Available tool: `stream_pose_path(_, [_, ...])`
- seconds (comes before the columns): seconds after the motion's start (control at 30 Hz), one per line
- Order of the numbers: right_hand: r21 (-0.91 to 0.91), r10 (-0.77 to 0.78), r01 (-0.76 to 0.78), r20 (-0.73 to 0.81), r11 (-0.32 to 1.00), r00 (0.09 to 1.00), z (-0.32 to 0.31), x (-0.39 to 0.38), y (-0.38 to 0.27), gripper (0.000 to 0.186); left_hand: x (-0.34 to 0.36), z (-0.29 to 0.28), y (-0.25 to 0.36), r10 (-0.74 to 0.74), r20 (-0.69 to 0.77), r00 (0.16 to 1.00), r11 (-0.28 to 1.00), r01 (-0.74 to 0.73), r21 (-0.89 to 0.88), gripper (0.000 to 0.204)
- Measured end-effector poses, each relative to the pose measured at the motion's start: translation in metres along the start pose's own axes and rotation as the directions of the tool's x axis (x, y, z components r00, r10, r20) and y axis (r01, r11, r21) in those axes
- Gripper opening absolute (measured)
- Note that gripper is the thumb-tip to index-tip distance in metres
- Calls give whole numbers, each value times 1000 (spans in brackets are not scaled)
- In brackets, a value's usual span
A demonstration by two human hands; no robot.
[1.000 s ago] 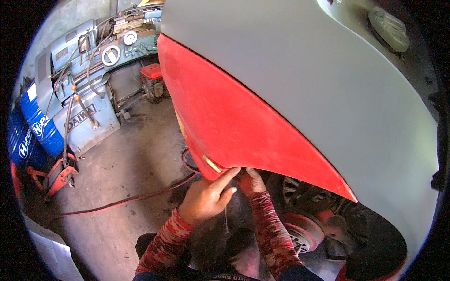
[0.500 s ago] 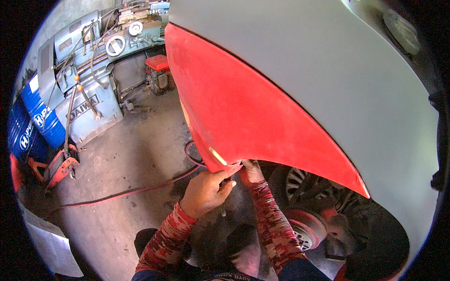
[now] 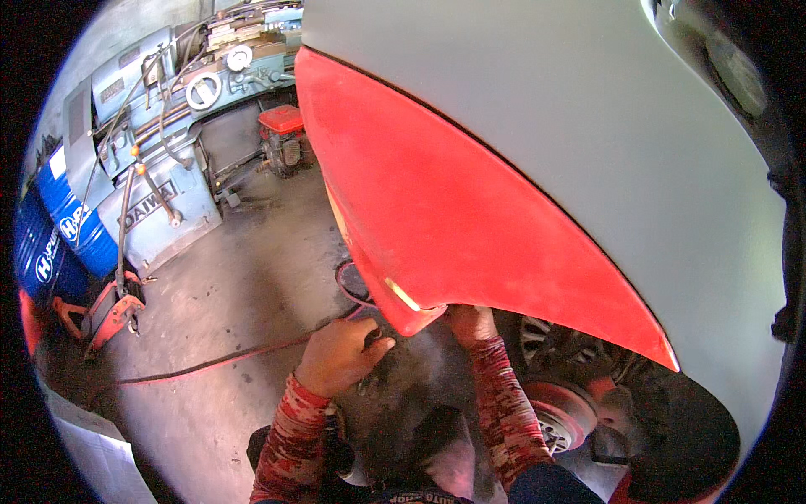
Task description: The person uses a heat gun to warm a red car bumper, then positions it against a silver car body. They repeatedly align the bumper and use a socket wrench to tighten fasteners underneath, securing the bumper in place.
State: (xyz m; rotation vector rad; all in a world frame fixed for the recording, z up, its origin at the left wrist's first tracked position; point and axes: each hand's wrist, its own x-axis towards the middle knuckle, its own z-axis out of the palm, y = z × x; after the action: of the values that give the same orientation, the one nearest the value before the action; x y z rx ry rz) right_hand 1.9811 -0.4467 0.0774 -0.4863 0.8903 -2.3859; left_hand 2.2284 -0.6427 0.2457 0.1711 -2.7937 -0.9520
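Note:
A red car bumper corner runs beside a grey fender, with a dark seam between them. Near the bumper's lower tip is a pale yellowish strip. My right hand is at the bumper's lower wheel-arch edge, closed on it, with the fingertips hidden behind the edge. My left hand hangs in the air just left of the tip, apart from the bumper. Its fingers are curled in; whether anything small is inside them is hidden.
A brake drum and wheel parts sit under the arch at right. A red hose crosses the concrete floor. At left stand a lathe, blue drums and a red floor jack. A red-topped engine is farther back.
My left hand has come away from the bumper's tip, down and to the left. My right hand stays at the lower edge, and the view has shifted slightly.

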Motion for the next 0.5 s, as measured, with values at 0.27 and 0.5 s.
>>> stream_pose_path(0.27, [-856,-600,274,-52,438,799,-40,8,-58,56,0,4,-19,27,116,993,999,-31,28,41])
stream_pose_path(0.5, [-799,-485,266,553,-539,678,26,-14,-77,42,-3,13,-26,90,133,987,995,-94,22,43])
